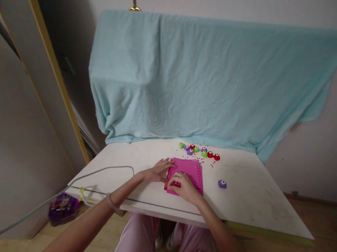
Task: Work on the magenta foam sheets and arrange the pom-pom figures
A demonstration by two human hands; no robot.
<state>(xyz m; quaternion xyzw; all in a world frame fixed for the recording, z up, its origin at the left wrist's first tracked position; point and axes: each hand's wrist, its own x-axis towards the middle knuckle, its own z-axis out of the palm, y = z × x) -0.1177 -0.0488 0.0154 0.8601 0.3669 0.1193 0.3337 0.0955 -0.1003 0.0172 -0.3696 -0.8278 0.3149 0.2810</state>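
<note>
A stack of pink paper sheets [186, 167] lies near the table's front edge, with small cut-outs along the top and right borders of the upper sheet. My left hand [159, 170] rests at the stack's left edge, its fingers spread over the paper. My right hand [182, 185] is on the lower left part of the sheets, fingers bent and pressed together; what they hold, if anything, is hidden. Several small craft punches in green, red and purple [217, 157] stand behind the paper among scattered pink bits. One purple punch [222, 184] sits apart to the right.
A grey cable [106, 168] runs over the table's left side. Light blue cloth [210, 79] hangs behind the white table [255, 198]. A purple package [64, 209] is on the floor at the left.
</note>
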